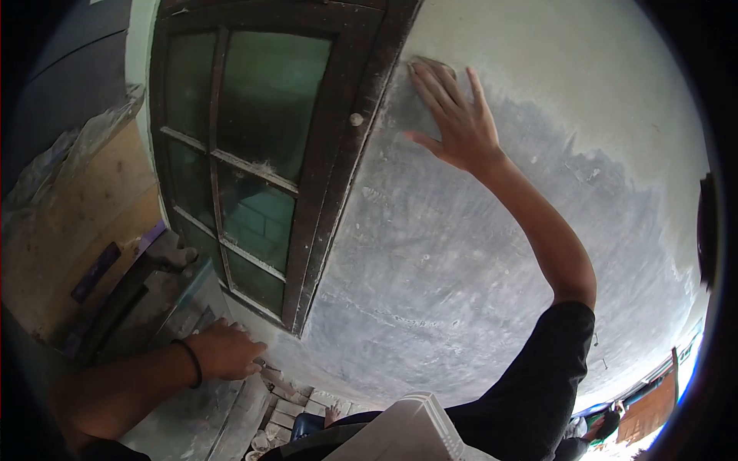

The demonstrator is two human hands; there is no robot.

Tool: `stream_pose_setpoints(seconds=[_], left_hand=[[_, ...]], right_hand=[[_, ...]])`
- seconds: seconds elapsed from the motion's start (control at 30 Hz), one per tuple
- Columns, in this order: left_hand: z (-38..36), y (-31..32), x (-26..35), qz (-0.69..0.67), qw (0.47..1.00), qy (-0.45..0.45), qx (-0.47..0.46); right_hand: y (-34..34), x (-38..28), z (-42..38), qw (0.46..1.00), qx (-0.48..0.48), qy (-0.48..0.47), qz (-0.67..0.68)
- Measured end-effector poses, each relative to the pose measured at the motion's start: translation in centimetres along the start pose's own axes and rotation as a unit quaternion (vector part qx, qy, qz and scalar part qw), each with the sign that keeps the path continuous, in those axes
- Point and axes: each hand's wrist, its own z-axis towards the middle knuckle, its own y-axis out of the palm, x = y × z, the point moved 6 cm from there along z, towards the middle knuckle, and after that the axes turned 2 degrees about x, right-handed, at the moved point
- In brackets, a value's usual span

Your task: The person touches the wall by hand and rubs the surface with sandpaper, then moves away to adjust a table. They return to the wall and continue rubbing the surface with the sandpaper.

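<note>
My right hand (459, 123) is raised high and lies flat against the wall (430, 246), close to the door frame, with its thumb and little finger spread. A thin brownish edge shows at its middle fingertips; what it belongs to is mostly covered by the fingers. The wall is smeared dark grey below and paler above. Low on the left, my left hand (225, 350), with a black band at the wrist, rests at the edge of a grey, dusty surface (181, 430). Its fingers are bent downward, and what lies under them is hidden.
A dark wooden door (317, 177) with glass panes and a round knob (356, 120) stands left of the wall. Boards and a stained panel (84, 230) lean farther left. Pale blocks (288, 411) lie below. People (596, 430) are at the lower right.
</note>
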Motion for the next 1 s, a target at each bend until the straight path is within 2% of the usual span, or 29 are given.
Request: stream_pose_setpoints(seconds=[0.1,0.27,0.4,0.47,0.5,0.57,0.6,0.67,0.7,0.77,0.8,0.9,0.97,1.0], left_hand=[[0.1,-0.7,0.5,0.002,0.999,0.003,-0.044],[-0.4,-1.0,0.1,0.01,0.998,-0.001,-0.056],[0.0,-0.9,-0.5,0.0,0.999,0.002,-0.052],[-0.1,-1.5,-0.4,-0.008,0.998,-0.007,-0.058],[-0.4,-1.7,-0.5,-0.016,0.998,-0.016,-0.064],[-0.6,-1.5,-0.7,-0.019,0.998,-0.018,-0.06],[-0.6,-1.5,-0.9,-0.021,0.998,-0.017,-0.053],[-0.7,-1.5,-1.2,-0.029,0.998,-0.024,-0.047],[-0.6,-1.5,-1.2,-0.041,0.998,-0.029,-0.038],[-0.8,-1.7,-1.5,-0.041,0.998,-0.035,-0.041],[-0.8,-1.8,-1.5,-0.042,0.998,-0.037,-0.043],[-0.9,-1.6,-1.7,-0.04,0.998,-0.036,-0.044],[-0.9,-1.5,-1.7,-0.06,0.997,-0.034,-0.037],[-1.0,-1.6,-1.8,-0.048,0.998,-0.033,-0.032]], right_hand=[[-0.2,-0.3,1.2,1.0,0.017,0.007,-0.011],[1.2,-1.7,-0.6,0.999,-0.028,-0.019,-0.003],[0.6,-0.3,1.2,0.998,0.013,0.012,-0.055],[0.8,-1.5,1.2,0.998,-0.044,0.033,-0.013],[1.3,-1.9,0.8,0.998,-0.043,0.034,-0.009],[1.7,-3.5,0.1,0.998,-0.001,-0.044,0.049],[2.3,-2.9,0.4,0.998,0.0,-0.041,0.05],[1.1,-0.7,2.3,0.997,0.055,0.035,-0.032],[0.7,-1.2,2.3,0.997,0.054,0.034,-0.031],[1.1,-2.8,2.1,0.998,-0.066,0.021,0.008],[1.6,-3.3,1.3,0.999,-0.008,-0.026,0.048],[1.5,-0.4,2.1,0.999,0.041,0.012,0.013],[1.5,-1.4,1.9,0.998,0.048,0.032,-0.007],[1.8,-2.7,1.2,1.0,0.006,0.01,0.009]])
